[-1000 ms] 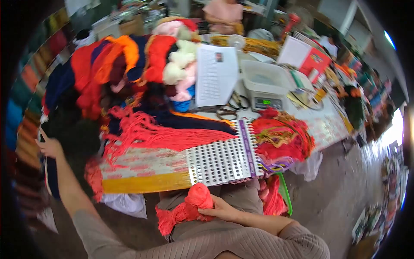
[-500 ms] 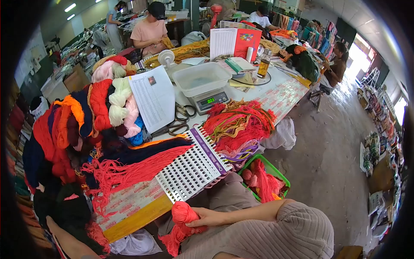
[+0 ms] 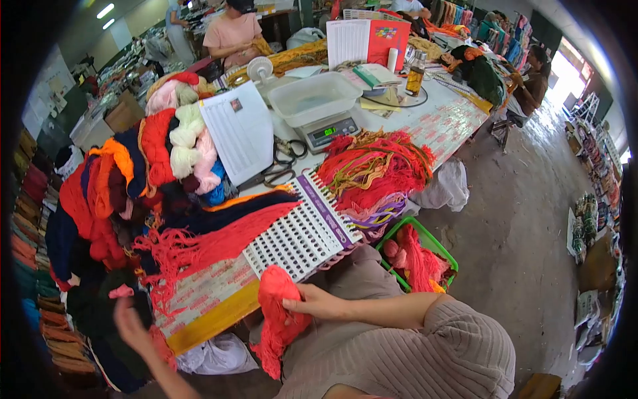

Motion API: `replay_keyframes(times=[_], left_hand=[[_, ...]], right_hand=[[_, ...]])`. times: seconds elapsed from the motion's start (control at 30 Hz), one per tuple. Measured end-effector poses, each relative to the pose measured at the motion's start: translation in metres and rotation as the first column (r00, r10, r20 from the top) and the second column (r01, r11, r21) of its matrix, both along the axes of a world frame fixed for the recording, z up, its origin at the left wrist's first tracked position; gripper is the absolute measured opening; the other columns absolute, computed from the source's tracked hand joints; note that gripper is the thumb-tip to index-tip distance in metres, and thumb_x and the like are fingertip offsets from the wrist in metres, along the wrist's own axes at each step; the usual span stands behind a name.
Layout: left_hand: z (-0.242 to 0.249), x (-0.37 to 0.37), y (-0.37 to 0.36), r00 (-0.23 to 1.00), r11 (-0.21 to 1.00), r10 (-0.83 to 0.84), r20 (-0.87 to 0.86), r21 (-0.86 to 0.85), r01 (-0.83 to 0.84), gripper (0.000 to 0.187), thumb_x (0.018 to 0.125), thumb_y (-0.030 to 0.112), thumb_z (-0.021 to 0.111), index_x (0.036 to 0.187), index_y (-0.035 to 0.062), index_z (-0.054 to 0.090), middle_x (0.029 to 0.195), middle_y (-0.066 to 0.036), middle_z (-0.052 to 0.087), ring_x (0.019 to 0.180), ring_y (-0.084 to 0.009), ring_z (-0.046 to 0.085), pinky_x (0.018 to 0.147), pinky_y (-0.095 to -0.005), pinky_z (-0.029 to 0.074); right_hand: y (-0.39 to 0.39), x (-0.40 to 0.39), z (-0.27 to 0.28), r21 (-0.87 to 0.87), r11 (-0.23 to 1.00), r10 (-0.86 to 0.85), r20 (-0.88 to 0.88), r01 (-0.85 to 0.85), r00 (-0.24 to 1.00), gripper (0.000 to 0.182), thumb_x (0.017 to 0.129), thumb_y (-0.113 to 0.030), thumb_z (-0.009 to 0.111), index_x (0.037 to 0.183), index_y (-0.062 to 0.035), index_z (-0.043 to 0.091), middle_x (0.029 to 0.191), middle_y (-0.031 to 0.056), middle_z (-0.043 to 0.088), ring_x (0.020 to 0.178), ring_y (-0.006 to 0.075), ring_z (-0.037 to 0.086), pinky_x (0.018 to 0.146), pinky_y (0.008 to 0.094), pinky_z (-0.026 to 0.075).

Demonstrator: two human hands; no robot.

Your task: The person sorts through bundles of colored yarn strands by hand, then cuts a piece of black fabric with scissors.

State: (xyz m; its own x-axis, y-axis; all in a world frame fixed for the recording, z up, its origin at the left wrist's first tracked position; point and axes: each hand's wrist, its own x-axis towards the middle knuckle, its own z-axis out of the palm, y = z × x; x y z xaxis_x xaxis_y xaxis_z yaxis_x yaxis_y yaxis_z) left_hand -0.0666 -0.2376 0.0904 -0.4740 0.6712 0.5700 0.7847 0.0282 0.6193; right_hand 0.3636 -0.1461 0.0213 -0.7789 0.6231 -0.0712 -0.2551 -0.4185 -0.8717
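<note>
My right hand (image 3: 316,302) is closed round a coral-red yarn skein (image 3: 279,312), which hangs down in front of my lap. At the lower left my left hand (image 3: 131,326) is raised with its fingers stretched out, a little blurred. Just past its fingertips a small pink bit of yarn (image 3: 121,291) shows against dark yarn (image 3: 100,332). On the table, a white card with rows of holes (image 3: 292,239) carries coral-red strands (image 3: 219,239), which trail off to the left.
A scale (image 3: 329,133) bears a clear plastic tub (image 3: 312,100). Scissors (image 3: 286,156) lie beside a printed sheet (image 3: 239,133). Yarn skeins (image 3: 159,146) are heaped at left, mixed strands (image 3: 375,173) at right. A green basket (image 3: 442,246) stands by my knee. Other people sit farther back.
My left hand has come up into view at the lower left, where mostly the forearm showed before. The right hand has raised the skein slightly. The whole view has shifted a little.
</note>
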Motion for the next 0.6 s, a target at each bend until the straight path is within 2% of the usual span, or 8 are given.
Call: replay_keyframes(times=[0.03,0.17,0.23,0.33,0.4,0.47,0.53,0.6], left_hand=[[-0.007,0.063,0.004,0.929,0.982,-0.165,0.332,-0.028,0.184,0.032,0.09,0.012,0.047,0.119,-0.0008,0.053,0.118,-0.012,0.055,0.112,-0.0219,0.049,0.097,-0.0331,0.036],[-0.017,0.224,0.019,0.779,0.785,-0.588,0.217,-0.078,0.614,0.049,0.077,0.023,0.064,0.118,-0.0001,0.053,0.121,-0.016,0.051,0.115,-0.03,0.046,0.099,-0.039,0.034],[-0.016,0.259,0.029,0.808,0.815,-0.556,0.194,-0.065,0.576,0.05,0.074,0.022,0.069,0.116,0.0001,0.055,0.121,-0.017,0.049,0.115,-0.0315,0.046,0.098,-0.0387,0.035],[-0.029,0.255,0.031,0.74,0.838,-0.467,0.484,-0.026,0.546,0.041,0.074,0.005,0.066,0.113,-0.0001,0.055,0.114,-0.013,0.054,0.112,-0.0247,0.05,0.098,-0.0342,0.036],[-0.043,0.253,0.032,0.535,0.87,-0.345,0.772,0.049,0.49,0.036,0.079,0.003,0.064,0.113,-0.0004,0.055,0.11,-0.008,0.057,0.103,-0.0162,0.054,0.091,-0.0291,0.041],[-0.045,0.251,0.031,0.478,0.902,-0.331,0.814,0.124,0.414,0.035,0.08,0.005,0.065,0.113,-0.0001,0.055,0.108,-0.007,0.058,0.099,-0.0147,0.055,0.088,-0.0281,0.043],[-0.043,0.251,0.03,0.506,0.921,-0.327,0.798,0.148,0.361,0.036,0.079,0.007,0.066,0.112,-0.0002,0.055,0.108,-0.008,0.058,0.099,-0.016,0.055,0.089,-0.0289,0.043],[-0.045,0.253,0.03,0.733,0.945,-0.29,0.615,0.06,0.323,0.039,0.078,0.009,0.067,0.114,0.0001,0.054,0.107,-0.009,0.058,0.1,-0.0181,0.055,0.089,-0.0303,0.042]], right_hand=[[0.002,-0.002,0.001,-0.004,1.0,0.005,0.034,-0.005,0.999,0.039,0.093,-0.032,0.051,0.115,0.0008,0.049,0.103,0.0036,0.057,0.096,0.0105,0.052,0.086,0.0285,0.043],[-0.007,-0.022,-0.008,0.171,0.984,0.026,0.116,-0.045,0.993,0.04,0.093,-0.035,0.05,0.107,0.0024,0.054,0.089,0.0021,0.06,0.082,0.0085,0.054,0.073,0.0271,0.047],[-0.006,-0.019,0.002,0.259,0.958,0.081,0.18,-0.126,0.98,0.039,0.094,-0.035,0.049,0.104,0.0014,0.055,0.086,0.0009,0.06,0.077,0.0076,0.054,0.068,0.0261,0.048],[0.001,-0.007,0.012,-0.01,0.986,0.166,0.154,-0.166,0.974,0.036,0.095,-0.033,0.047,0.102,0.0,0.058,0.088,0.0027,0.061,0.08,0.0085,0.055,0.071,0.0265,0.048],[0.009,-0.005,0.002,0.363,0.926,-0.008,0.282,-0.1,0.959,0.032,0.093,-0.03,0.051,0.099,0.0006,0.059,0.089,0.0053,0.062,0.081,0.0099,0.057,0.072,0.0263,0.048],[0.011,-0.005,0.019,0.273,0.962,-0.066,0.275,-0.013,0.959,0.034,0.085,-0.013,0.064,0.112,0.0014,0.049,0.095,0.0064,0.06,0.082,0.0104,0.057,0.071,0.0243,0.049],[0.016,-0.006,0.016,0.286,0.958,-0.072,0.204,0.011,0.976,0.046,0.081,-0.007,0.066,0.119,0.0003,0.042,0.107,0.0094,0.055,0.089,0.0124,0.057,0.072,0.0244,0.049],[0.015,-0.008,0.026,0.413,0.91,-0.121,0.162,0.044,0.979,0.05,0.079,-0.006,0.067,0.122,-0.0021,0.042,0.115,0.0108,0.052,0.095,0.0146,0.056,0.074,0.0269,0.049]])
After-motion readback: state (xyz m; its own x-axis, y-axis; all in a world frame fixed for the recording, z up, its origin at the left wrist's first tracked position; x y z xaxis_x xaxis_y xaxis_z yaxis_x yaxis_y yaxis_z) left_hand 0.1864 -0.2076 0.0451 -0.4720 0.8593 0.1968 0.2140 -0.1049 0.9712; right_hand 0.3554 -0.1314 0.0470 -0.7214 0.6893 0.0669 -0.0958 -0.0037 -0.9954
